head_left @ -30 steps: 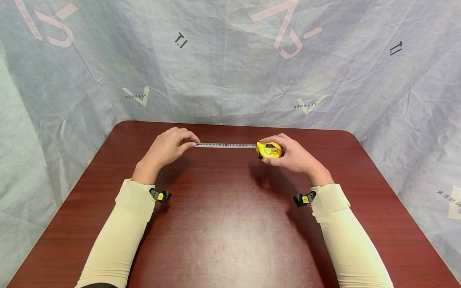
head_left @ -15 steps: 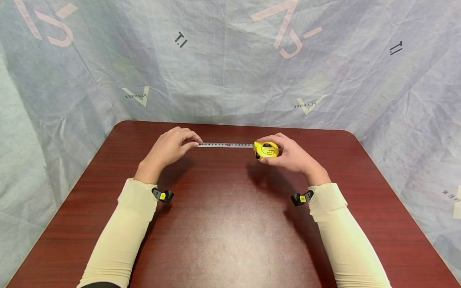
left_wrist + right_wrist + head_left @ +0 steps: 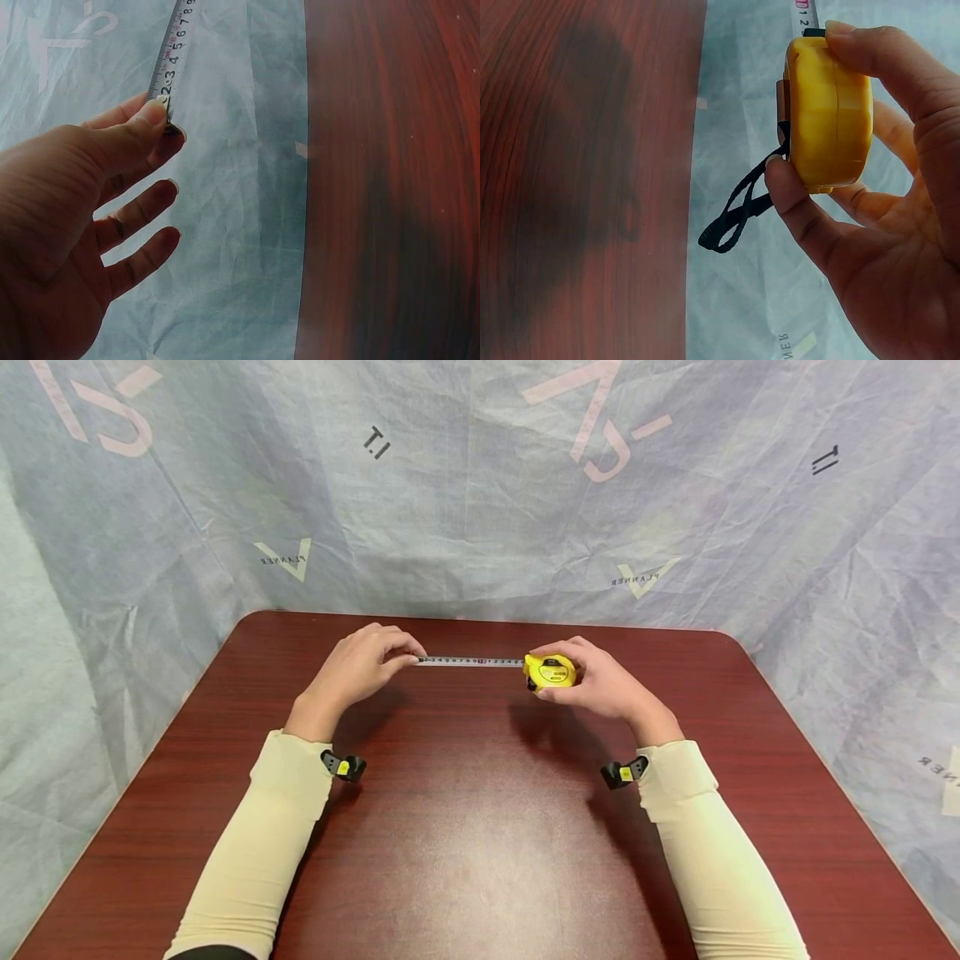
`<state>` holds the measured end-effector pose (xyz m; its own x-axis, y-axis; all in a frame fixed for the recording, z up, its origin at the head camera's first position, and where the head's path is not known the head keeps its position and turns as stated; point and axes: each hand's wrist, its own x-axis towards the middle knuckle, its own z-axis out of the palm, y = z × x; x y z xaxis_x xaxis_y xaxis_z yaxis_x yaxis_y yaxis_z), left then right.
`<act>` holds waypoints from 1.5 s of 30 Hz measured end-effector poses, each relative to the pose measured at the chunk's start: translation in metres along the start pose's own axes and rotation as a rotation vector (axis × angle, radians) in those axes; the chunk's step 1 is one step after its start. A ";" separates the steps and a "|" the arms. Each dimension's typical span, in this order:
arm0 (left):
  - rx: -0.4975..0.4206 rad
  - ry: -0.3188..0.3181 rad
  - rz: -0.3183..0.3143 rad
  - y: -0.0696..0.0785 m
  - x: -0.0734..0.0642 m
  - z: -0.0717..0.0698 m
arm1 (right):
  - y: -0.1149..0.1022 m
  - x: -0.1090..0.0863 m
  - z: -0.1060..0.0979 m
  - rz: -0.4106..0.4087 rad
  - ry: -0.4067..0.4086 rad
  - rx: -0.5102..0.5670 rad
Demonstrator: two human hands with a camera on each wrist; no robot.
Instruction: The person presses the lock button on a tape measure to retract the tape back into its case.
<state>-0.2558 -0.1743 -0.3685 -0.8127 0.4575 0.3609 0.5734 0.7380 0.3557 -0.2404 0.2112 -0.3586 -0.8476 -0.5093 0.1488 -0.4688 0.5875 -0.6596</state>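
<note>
A yellow tape measure (image 3: 552,672) is held above the table by my right hand (image 3: 600,681), fingers and thumb around its case. From the case a white blade (image 3: 472,662) with black numbers runs straight across to my left hand (image 3: 360,664). The thumb and forefinger of that hand pinch the blade's end, while its other fingers stand apart in the left wrist view. A black wrist strap (image 3: 739,214) hangs from the case in the right wrist view. The blade's very tip is hidden by the left fingertips.
Below both hands lies a dark red wooden table (image 3: 480,793) with rounded far corners. Grey-white printed cloth (image 3: 465,510) hangs behind it and along both sides. A small black camera (image 3: 348,767) is worn at the left wrist, another black camera (image 3: 618,774) at the right.
Both hands have come slightly closer together, the right one shifting left and the left one shifting right. The visible stretch of blade between them has become shorter.
</note>
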 end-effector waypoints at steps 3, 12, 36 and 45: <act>-0.001 -0.004 -0.002 0.001 0.001 0.000 | -0.001 0.000 0.000 -0.002 0.003 0.000; -0.001 -0.019 -0.008 0.003 0.003 0.002 | 0.000 0.003 0.003 -0.004 0.009 0.011; -0.008 -0.006 0.017 0.011 0.011 0.008 | -0.004 0.006 0.005 -0.023 0.014 0.001; 0.003 -0.006 0.022 0.012 0.014 0.010 | -0.005 0.008 0.005 -0.020 0.007 0.004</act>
<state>-0.2611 -0.1546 -0.3678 -0.8004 0.4767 0.3634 0.5910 0.7291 0.3453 -0.2431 0.2010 -0.3576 -0.8398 -0.5164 0.1676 -0.4849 0.5746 -0.6593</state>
